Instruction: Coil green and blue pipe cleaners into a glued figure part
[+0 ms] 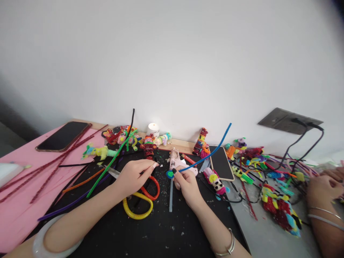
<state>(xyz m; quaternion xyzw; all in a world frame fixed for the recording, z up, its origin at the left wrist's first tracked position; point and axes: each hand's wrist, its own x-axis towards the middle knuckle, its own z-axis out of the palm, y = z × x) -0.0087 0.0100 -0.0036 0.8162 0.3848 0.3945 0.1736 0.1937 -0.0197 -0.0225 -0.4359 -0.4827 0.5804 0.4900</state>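
My right hand [187, 184] pinches a blue pipe cleaner [215, 152] near its coiled end, a small disc of green ringed with blue. The pipe cleaner's loose tail rises to the upper right. My left hand [138, 175] is closed in a pinch, a short gap to the left of the coil. What its fingertips hold, if anything, is too small to make out. Scissors with red and yellow handles [137, 215] lie beneath my left hand. Behind the coil lies a pale pink glue gun [174, 159]; a clear glue stick [171, 197] points toward me from it.
Green [107, 168], purple and orange pipe cleaners lie left on the black mat [150, 240]. Dark red ones cross the pink sheet [18, 222] beside a phone [64, 136]. Fuzzy figures line the wall. Another phone [221, 163], cables and a co-worker's hands [325, 186] are at right.
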